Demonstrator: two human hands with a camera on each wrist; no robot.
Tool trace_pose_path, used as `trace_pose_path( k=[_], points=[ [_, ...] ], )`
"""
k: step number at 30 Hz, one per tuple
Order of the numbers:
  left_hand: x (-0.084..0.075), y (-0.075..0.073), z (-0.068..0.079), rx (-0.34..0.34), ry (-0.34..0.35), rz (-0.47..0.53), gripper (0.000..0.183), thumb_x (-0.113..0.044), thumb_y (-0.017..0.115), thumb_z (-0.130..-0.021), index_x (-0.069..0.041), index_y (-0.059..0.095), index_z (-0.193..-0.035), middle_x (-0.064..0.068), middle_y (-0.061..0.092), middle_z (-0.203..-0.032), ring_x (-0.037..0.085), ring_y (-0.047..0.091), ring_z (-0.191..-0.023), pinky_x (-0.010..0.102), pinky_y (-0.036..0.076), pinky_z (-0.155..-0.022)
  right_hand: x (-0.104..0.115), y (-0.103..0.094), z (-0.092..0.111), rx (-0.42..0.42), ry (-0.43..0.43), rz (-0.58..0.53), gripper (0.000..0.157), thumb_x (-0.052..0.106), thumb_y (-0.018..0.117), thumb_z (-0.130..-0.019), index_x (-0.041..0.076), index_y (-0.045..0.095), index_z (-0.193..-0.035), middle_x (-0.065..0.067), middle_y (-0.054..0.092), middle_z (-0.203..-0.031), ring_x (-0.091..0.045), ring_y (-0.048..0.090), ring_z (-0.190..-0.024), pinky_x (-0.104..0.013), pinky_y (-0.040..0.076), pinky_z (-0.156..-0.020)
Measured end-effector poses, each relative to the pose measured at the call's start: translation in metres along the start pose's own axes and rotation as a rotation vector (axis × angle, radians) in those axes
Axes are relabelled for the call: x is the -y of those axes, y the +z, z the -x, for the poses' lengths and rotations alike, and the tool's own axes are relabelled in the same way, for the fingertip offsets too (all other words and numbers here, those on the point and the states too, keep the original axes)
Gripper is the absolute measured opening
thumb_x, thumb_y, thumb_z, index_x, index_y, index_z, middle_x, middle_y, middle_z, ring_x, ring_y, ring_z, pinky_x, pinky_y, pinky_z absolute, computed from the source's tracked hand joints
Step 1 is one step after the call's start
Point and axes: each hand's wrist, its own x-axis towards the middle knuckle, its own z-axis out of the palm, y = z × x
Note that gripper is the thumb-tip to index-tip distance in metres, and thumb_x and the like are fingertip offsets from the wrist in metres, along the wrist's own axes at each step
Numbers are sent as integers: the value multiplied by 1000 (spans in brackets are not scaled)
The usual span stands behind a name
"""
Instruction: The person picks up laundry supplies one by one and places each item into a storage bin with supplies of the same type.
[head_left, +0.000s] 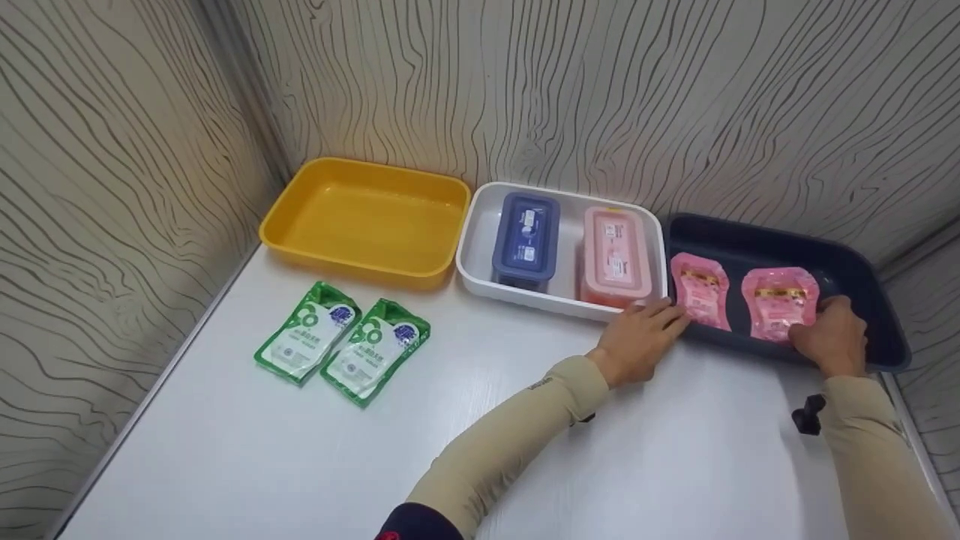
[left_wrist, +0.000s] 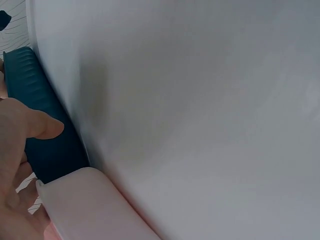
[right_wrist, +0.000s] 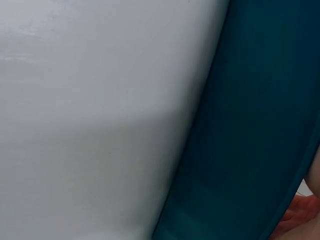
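Observation:
Two pink pouches with gold bands lie in the dark blue tray [head_left: 780, 238] at the right. The right hand [head_left: 834, 337] reaches over the tray's front rim and grips the lower right edge of the right pink pouch [head_left: 780, 300], thumb on its front. My left hand [head_left: 637, 341] is at the corner where the white and dark blue trays meet, fingertips at the lower left edge of the left pink pouch [head_left: 701, 292]. Its fingers are fairly straight. In the left wrist view its thumb [left_wrist: 47, 125] stretches out before the tray's outer wall.
The white tray [head_left: 525, 296] holds a blue-lidded box [head_left: 527, 236] and a pink-lidded box [head_left: 617, 251]. Left of it stands a yellow tray [head_left: 364, 266]. Two green-and-white pouches [head_left: 307, 334] lie on the white table [head_left: 247, 457] before it. Patterned walls [head_left: 525, 90] enclose the table.

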Motion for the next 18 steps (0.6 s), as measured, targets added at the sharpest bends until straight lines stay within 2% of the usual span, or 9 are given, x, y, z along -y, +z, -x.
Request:
trace_pose_path(
  k=[2,6,10,14,18],
  points=[
    [0,0,0,-5,1,-4,73,-38,59,-107,-26,26,-171,-9,30,-175,14,24,-164,32,27,-132,0,0,0,2,7,14,77,12,63,-92,-25,25,-147,-50,46,-128,-60,56,-104,-65,56,-77],
    [1,-2,-1,8,-1,-1,70,-37,56,-109,-26,26,-171,-9,29,-176,13,23,-164,31,26,-132,3,-2,-1,13,17,24,79,12,60,-94,-27,20,-149,-56,38,-135,-70,49,-118,-77,50,-92],
    [1,-3,0,17,-4,5,71,-37,56,-109,-27,24,-172,-9,28,-176,13,22,-164,31,25,-132,4,-2,0,21,27,16,80,12,58,-95,-26,17,-152,-57,33,-140,-72,44,-125,-79,46,-100],
    [-2,-3,0,33,-20,9,73,-38,58,-108,-28,23,-172,-10,26,-177,13,20,-165,32,24,-133,4,-1,1,23,17,14,79,11,56,-96,-26,16,-153,-57,33,-141,-72,45,-125,-80,46,-100],
    [-6,-4,-2,56,-42,3,75,-40,59,-107,-29,23,-172,-12,25,-177,12,19,-165,31,23,-133,3,0,2,10,-10,20,75,11,55,-96,-25,20,-152,-54,39,-139,-69,49,-121,-78,48,-95]
  ],
)
